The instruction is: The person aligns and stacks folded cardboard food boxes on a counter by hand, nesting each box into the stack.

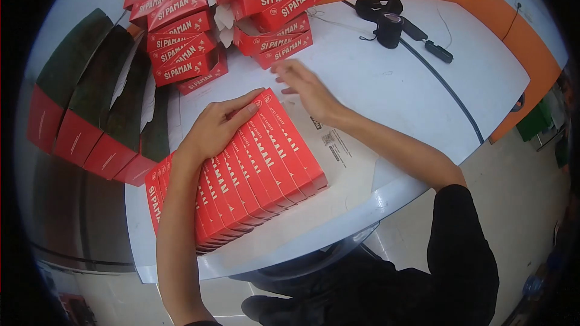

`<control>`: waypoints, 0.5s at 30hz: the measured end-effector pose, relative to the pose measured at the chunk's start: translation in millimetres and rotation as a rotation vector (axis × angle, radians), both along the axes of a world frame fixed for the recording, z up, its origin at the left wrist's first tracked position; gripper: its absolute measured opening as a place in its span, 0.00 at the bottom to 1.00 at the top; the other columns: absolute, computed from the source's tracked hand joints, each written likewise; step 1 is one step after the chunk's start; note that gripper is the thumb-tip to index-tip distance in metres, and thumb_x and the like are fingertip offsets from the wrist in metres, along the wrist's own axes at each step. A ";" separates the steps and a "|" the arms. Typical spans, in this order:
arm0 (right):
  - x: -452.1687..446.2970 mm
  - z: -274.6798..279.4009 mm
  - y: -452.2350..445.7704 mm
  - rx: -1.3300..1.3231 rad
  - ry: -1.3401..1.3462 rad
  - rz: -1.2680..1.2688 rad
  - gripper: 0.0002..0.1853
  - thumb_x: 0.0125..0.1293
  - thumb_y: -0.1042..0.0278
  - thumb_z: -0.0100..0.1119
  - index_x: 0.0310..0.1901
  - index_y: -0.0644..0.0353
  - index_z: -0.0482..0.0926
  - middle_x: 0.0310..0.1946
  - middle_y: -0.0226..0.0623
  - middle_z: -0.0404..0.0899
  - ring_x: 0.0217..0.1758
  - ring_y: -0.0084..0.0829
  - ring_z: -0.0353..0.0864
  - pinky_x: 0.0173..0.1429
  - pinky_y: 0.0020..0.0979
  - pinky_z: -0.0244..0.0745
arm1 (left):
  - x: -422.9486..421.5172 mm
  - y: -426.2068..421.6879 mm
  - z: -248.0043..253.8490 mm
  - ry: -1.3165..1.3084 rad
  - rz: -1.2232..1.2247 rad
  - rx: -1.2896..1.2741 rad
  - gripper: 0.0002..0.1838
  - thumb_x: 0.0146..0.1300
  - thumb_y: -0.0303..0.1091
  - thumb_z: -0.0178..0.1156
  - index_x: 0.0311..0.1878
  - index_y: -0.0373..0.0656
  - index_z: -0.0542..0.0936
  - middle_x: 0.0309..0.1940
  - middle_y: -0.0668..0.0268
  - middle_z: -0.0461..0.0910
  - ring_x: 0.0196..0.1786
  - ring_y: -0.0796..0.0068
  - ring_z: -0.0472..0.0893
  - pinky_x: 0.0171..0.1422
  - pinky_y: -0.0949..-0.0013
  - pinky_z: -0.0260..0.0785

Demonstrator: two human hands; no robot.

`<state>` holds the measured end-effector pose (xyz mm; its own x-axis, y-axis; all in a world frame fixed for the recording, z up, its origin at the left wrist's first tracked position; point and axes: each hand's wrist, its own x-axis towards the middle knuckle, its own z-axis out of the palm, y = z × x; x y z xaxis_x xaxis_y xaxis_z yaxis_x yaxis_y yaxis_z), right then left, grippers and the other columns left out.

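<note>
A row of red flat boxes (257,169) printed "SI PAMAN" stands packed side by side on the white table in front of me. My left hand (217,124) rests across the far end of this row, with fingers stretched along the top edges and thumb apart. Just beyond the row, my right hand (307,90) is raised with its fingers spread and slightly bent, nothing in them. It is close to a tall stack of red boxes (275,9); whether a fingertip touches the lowest box cannot be made out.
Another stack of red boxes (181,42) stands at the back left, some flaps open. Large dark-and-red cartons (90,96) line the left edge. A printed sheet (356,172) lies right of the row. A black device (388,27) and cable (444,90) occupy the right side.
</note>
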<state>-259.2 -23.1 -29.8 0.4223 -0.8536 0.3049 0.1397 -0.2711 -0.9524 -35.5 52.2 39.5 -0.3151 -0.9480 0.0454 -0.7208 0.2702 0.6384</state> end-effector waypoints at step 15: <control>-6.1 -5.7 -11.5 0.062 0.203 0.311 0.21 0.79 0.54 0.40 0.47 0.62 0.80 0.43 0.33 0.78 0.45 0.26 0.72 0.56 0.32 0.70 | -1.2 3.9 8.6 -0.080 0.010 -0.017 0.28 0.80 0.51 0.55 0.74 0.43 0.77 0.50 0.48 0.89 0.50 0.66 0.89 0.60 0.65 0.77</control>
